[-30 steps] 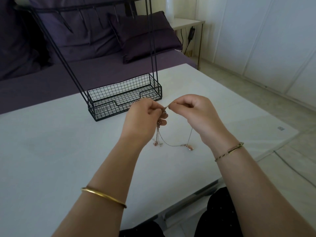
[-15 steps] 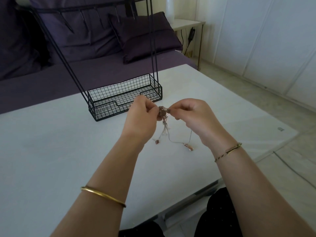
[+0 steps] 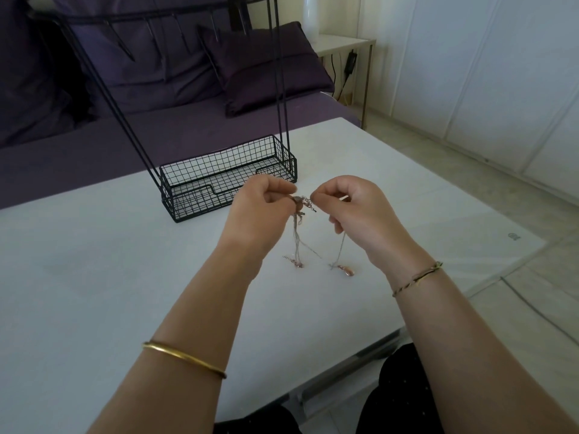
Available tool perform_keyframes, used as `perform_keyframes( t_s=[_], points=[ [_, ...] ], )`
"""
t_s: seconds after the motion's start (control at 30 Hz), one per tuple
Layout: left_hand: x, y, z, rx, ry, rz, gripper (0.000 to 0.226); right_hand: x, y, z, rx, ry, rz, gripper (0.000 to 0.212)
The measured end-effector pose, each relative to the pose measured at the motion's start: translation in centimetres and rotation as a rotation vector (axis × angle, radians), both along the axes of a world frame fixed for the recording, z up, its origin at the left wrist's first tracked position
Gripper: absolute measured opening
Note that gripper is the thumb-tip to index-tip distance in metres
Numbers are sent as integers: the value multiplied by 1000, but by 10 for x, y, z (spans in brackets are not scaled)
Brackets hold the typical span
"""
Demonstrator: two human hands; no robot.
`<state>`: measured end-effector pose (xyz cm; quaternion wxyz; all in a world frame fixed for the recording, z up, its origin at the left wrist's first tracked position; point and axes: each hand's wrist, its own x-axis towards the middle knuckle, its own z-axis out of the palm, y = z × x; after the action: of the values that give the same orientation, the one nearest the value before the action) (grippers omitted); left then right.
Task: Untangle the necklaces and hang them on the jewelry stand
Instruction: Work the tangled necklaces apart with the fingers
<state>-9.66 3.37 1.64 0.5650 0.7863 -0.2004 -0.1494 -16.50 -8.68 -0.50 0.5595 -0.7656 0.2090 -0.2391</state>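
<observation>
Where the white tabletop (image 3: 94, 292) neared its far edge, a black wire jewelry stand (image 3: 219, 154) with a mesh basket base stood just behind the hands. Left hand (image 3: 260, 211) and right hand (image 3: 357, 211), fingers curled, each pinched the knot of thin silver and rose-gold tangled necklaces (image 3: 302, 202) held between them above the tabletop. Chains hung down; pendants touched the surface.

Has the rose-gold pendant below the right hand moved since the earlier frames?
No. The rose-gold pendant keeps the same place relative to the jewelry stand's wire basket.
</observation>
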Motion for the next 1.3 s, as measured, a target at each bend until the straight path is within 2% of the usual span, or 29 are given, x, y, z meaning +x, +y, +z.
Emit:
perform_keyframes(
  t_s=[0.23,0.37,0.5,0.87,1.0,1.13,1.3],
  points=[
    [-1,1,1,-46,24,-22,15,-2,3,4,52,-33,79,15],
    [0,1,0,-45,9,-35,14,-3,3,3,-17,-65,114,8],
    [0,1,0,-36,-32,-55,13,-4,3,4,-49,-77,117,13],
    [-3,0,1,4,-17,-4,20,-2,5,5,133,-2,113,16],
    [-4,1,3,16,0,-36,13,-3,4,6,184,2,102,14],
    [-6,2,4,40,-81,-41,3,-3,5,5,172,0,103,15],
    [-5,1,4,37,-111,44,5,-2,4,5,157,-2,103,15]
  ],
)
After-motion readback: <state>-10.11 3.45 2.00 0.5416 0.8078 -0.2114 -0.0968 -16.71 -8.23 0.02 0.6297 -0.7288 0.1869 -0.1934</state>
